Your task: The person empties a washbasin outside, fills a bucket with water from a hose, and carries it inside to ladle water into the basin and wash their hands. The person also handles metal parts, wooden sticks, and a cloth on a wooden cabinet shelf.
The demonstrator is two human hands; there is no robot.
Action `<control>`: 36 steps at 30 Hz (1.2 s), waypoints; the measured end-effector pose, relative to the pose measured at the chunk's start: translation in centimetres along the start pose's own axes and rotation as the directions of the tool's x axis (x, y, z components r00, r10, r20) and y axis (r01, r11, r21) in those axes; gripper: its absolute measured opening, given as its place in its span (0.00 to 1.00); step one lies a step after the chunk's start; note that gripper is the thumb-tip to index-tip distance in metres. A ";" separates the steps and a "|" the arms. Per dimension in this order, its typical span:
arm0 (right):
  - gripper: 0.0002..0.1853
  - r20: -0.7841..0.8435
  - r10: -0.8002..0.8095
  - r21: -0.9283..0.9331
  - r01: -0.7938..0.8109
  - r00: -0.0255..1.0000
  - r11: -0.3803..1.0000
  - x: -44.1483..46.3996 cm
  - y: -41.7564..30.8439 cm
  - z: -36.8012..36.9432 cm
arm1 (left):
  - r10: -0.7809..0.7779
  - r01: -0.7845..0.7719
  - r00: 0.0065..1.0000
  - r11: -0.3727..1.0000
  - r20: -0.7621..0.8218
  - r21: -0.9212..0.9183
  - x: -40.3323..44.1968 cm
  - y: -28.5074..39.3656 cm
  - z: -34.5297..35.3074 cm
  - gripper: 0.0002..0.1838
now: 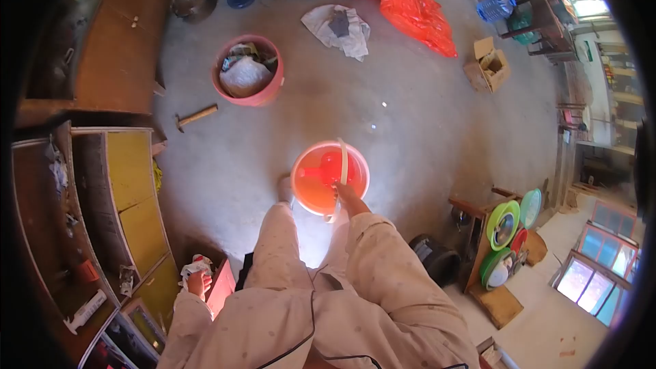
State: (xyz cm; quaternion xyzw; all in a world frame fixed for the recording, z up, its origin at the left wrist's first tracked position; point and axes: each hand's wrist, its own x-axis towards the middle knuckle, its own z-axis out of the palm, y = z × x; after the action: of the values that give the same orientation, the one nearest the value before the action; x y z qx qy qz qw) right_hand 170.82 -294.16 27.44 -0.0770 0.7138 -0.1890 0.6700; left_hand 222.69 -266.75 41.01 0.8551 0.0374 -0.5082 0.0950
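A pink bucket (296,195) stands on the floor in front of my feet, its pale handle (344,160) raised. My right hand (350,198) is closed around that handle, over the bucket's near right rim. Inside the bucket lies a red plastic scoop (331,167), partly behind the handle. At the lower left, my left hand (199,283) hangs by my side, close to a crumpled white and red wrapper (196,265) and a pink-red box-like container (222,287). Its fingers are small and partly hidden, so whether they touch the wrapper does not show.
A pink bin (276,92) holding bags and a hammer (197,117) are ahead left. Farther off lie a white cloth (342,44), a red plastic bag (413,7) and a cardboard box (488,68). Wooden cabinets (137,164) line the left; basins (502,225) stand on a rack at right.
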 end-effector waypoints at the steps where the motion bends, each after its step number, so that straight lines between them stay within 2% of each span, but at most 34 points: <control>1: 0.11 -0.002 -0.004 -0.023 0.004 1.000 1.000 1.6 -2.3 0.4 | -0.008 0.016 0.996 0.995 0.086 -0.098 -0.1 -0.1 -0.1 0.11; 3: 0.11 -0.004 -0.018 -0.064 0.018 1.000 0.998 4.6 -6.8 1.0 | -0.048 0.081 0.978 0.984 0.205 -0.157 1.5 -2.5 -0.5 0.13; 4: 0.11 0.033 -0.050 -0.040 0.051 0.998 0.998 5.7 -8.7 1.2 | 0.178 -0.173 0.978 0.983 0.110 -0.053 -0.9 -3.0 0.9 0.13; 5: 0.11 0.071 -0.085 -0.016 0.086 0.994 0.996 7.0 -10.7 1.5 | 0.370 -0.375 0.927 0.921 0.056 0.111 -3.3 -4.1 3.7 0.13; 6: 0.11 0.111 -0.130 0.005 0.130 0.985 0.992 8.9 -13.4 1.6 | 0.555 -0.524 0.832 0.788 -0.003 0.324 -6.0 -5.0 6.6 0.14; 7: 0.11 0.105 -0.115 -0.019 0.118 0.988 0.993 9.4 -16.8 2.1 | 0.707 -0.580 0.705 0.622 -0.059 0.526 -8.7 -5.8 9.4 0.14; 8: 0.11 0.088 -0.096 -0.035 0.100 0.991 0.994 8.5 -20.0 2.7 | 0.771 -0.577 0.633 0.537 -0.079 0.616 -10.0 -5.6 11.7 0.14; 9: 0.11 0.062 -0.068 -0.054 0.071 0.996 0.996 8.3 -22.1 2.9 | 0.791 -0.575 0.607 0.503 -0.076 0.645 -10.5 -5.1 14.0 0.15; 11: 0.11 0.153 -0.158 -0.077 0.171 0.976 0.982 12.0 -24.4 2.8 | 0.633 -0.525 0.773 0.683 -0.051 0.508 -10.5 -3.5 17.8 0.15; 13: 0.12 0.196 -0.246 -0.126 0.274 0.949 0.954 14.5 -27.2 3.0 | 0.338 -0.332 0.941 0.906 0.023 0.262 -9.5 -1.1 20.9 0.15; 15: 0.12 0.197 -0.328 -0.192 0.365 0.924 0.911 15.1 -30.1 3.9 | 0.101 -0.107 0.987 0.993 0.123 0.049 -8.1 0.9 23.7 0.15; 16: 0.10 0.163 -0.296 -0.104 0.315 0.941 0.944 15.0 -31.7 4.6 | 0.032 -0.030 0.985 0.999 0.168 -0.011 -7.1 0.9 24.9 0.15; 17: 0.11 0.149 -0.316 -0.087 0.331 0.937 0.940 16.7 -33.5 5.4 | -0.001 0.009 0.975 0.999 0.222 -0.034 -6.1 1.0 26.1 0.15; 19: 0.12 0.110 -0.302 -0.087 0.312 0.947 0.946 19.8 -34.0 4.7 | -0.032 0.036 0.932 0.999 0.361 -0.004 -3.4 -3.3 27.8 0.15; 21: 0.10 0.121 -0.220 -0.057 0.228 0.968 0.972 24.8 -35.5 4.1 | -0.053 0.083 0.904 0.995 0.424 -0.053 -2.2 -5.5 28.2 0.15; 22: 0.08 0.118 -0.167 -0.031 0.172 0.979 0.985 27.3 -35.6 3.6 | -0.112 0.195 0.944 0.948 0.310 -0.250 -5.0 -0.6 26.7 0.16; 23: 0.07 0.114 -0.115 0.001 0.116 0.987 0.993 29.3 -35.8 3.1 | -0.170 0.240 0.967 0.856 0.190 -0.458 -11.0 9.5 24.7 0.16; 24: 0.07 0.113 -0.064 0.032 0.061 0.992 0.998 30.8 -36.1 3.2 | -0.125 0.176 0.982 0.885 0.144 -0.432 -10.1 8.8 23.9 0.17; 25: 0.07 0.092 -0.056 0.030 0.053 0.994 0.998 30.8 -36.5 3.5 | -0.209 0.238 0.971 0.871 0.114 -0.429 -10.0 10.1 23.3 0.16; 27: 0.06 0.047 -0.026 0.031 0.025 0.999 0.999 29.3 -38.0 4.6 | -0.222 0.240 0.971 0.908 0.090 -0.345 -11.5 14.0 22.7 0.16; 29: 0.06 0.123 -0.078 0.094 0.067 0.989 0.993 34.0 -38.8 5.3 | -0.237 0.255 0.966 0.938 0.102 -0.235 -11.8 16.3 22.8 0.16; 30: 0.07 0.140 -0.099 0.127 0.081 0.985 0.989 35.9 -38.4 4.3 | -0.250 0.278 0.958 0.930 0.140 -0.242 -10.6 14.4 22.8 0.16; 32: 0.07 0.137 -0.092 0.129 0.074 0.986 0.989 35.8 -37.9 2.5 | -0.264 0.286 0.947 0.953 0.181 -0.106 -12.0 18.9 24.1 0.16; 33: 0.07 0.118 -0.056 0.098 0.045 0.991 0.994 32.8 -39.9 2.9 | -0.286 0.295 0.940 0.955 0.186 -0.019 -12.7 21.4 24.6 0.16; 35: 0.08 -0.026 -0.116 -0.039 0.115 0.993 0.993 31.2 -40.4 1.9 | -0.212 0.189 0.954 0.974 0.210 0.125 -12.3 23.5 25.4 0.17; 36: 0.09 -0.137 -0.219 -0.158 0.197 0.966 0.968 31.7 -39.8 0.6 | -0.188 0.159 0.959 0.976 0.211 0.149 -12.5 25.1 25.8 0.20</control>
State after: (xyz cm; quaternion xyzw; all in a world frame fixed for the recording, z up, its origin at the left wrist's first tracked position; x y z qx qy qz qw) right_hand 162.84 -342.24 12.82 -0.1848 0.7628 -0.2118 0.5823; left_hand 198.47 -296.12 43.06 0.7901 0.0681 -0.6092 -0.0025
